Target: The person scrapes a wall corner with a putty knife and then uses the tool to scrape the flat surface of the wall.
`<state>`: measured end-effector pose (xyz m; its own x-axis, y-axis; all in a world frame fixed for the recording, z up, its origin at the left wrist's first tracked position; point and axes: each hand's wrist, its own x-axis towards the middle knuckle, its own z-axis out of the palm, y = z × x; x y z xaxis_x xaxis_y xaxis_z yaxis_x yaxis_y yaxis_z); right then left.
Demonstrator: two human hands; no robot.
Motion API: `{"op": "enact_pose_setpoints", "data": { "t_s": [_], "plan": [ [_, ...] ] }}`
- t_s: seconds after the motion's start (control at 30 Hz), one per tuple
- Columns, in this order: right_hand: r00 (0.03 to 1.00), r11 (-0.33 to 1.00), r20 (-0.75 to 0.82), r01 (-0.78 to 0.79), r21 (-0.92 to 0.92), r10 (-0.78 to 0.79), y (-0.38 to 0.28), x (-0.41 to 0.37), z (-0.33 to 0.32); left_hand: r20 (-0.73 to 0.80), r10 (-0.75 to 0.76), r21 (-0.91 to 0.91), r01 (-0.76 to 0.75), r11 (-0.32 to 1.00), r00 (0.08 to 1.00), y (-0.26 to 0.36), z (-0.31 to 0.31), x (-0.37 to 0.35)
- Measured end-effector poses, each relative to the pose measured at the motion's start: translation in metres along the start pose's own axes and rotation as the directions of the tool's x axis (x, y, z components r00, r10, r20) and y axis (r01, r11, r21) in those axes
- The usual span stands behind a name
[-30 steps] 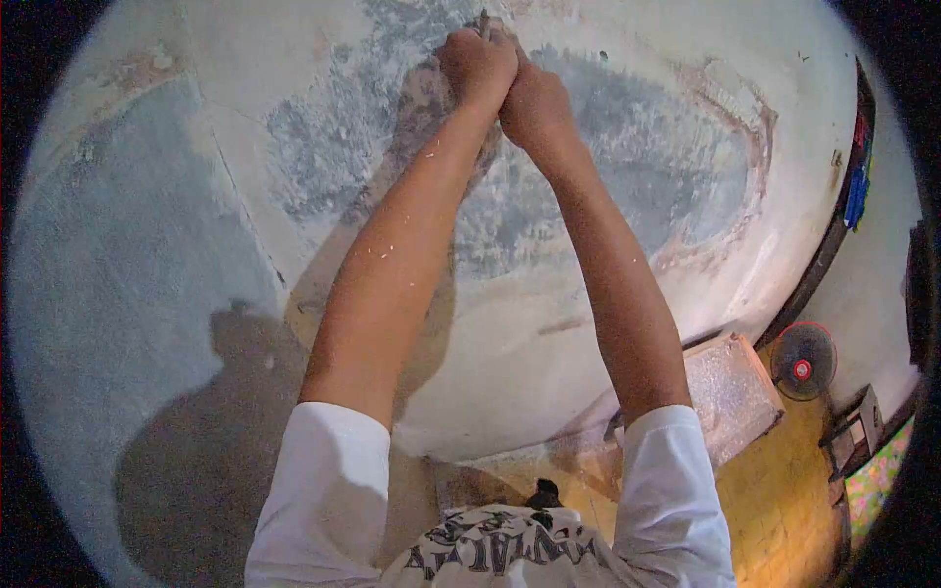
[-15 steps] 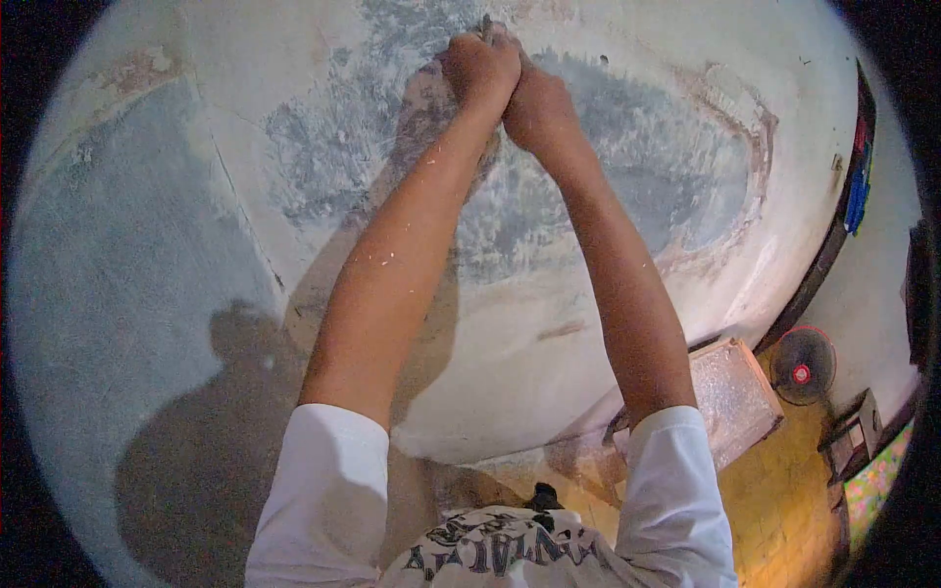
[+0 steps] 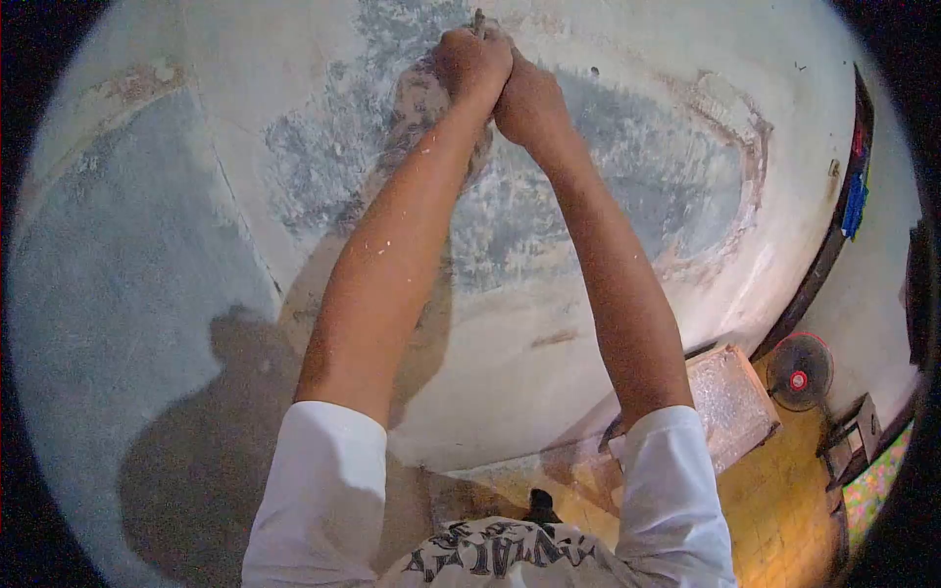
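Both my arms reach up in front of me to a wall with grey, patchy, scraped-looking areas. My left hand is closed in a fist around a narrow dark tool, whose tip sticks out above the fingers. Pressed against it from the right and slightly lower is my right hand, also closed. Its fingers are mostly hidden, so what it grips is not plain. The rest of the tool is covered by the hands. Pale flecks dot my left forearm.
A standing fan is at the lower right, beside a pale, shiny box-like piece on the yellowish floor. Blue cloth hangs along the right edge. A crack runs down the wall at left.
My hands have shifted slightly left in view, still pressed together. The view has tilted a little, so the fan and box sit slightly lower.
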<state>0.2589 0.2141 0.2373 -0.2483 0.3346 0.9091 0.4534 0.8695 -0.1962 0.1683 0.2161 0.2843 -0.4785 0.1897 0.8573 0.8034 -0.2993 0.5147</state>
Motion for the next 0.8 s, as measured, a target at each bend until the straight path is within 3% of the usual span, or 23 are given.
{"op": "enact_pose_setpoints", "data": {
  "t_s": [0.17,0.27,0.47,0.57,0.67,0.8],
  "plan": [
    [0.996,0.999,0.081,0.029,-0.045,-0.026,0.005,-0.032,0.017,0.059,-0.017,-0.012,0.018,1.0,0.998,-0.019,-0.013,-0.038],
    [0.973,0.99,0.184,-0.144,0.007,0.14,-0.011,-0.057,0.015,0.07,-0.046,0.022,0.045,0.999,0.997,-0.026,-0.022,-0.058],
    [0.99,0.969,0.102,-0.117,0.217,0.097,-0.005,-0.06,0.016,0.083,-0.031,0.006,0.03,1.0,0.996,-0.029,-0.021,-0.053],
    [0.996,0.972,0.069,-0.068,0.227,0.054,-0.005,-0.064,0.01,0.06,-0.035,-0.011,0.036,0.999,0.998,-0.03,-0.013,-0.048],
    [0.983,0.962,0.113,-0.169,0.216,0.147,-0.009,-0.058,0.006,0.071,-0.067,0.018,0.066,0.998,0.995,-0.029,-0.009,-0.039],
    [0.984,0.969,0.115,-0.159,0.188,0.139,-0.017,-0.044,-0.008,0.074,-0.09,0.011,0.09,0.996,0.993,-0.013,-0.018,-0.037]
  ]
}}
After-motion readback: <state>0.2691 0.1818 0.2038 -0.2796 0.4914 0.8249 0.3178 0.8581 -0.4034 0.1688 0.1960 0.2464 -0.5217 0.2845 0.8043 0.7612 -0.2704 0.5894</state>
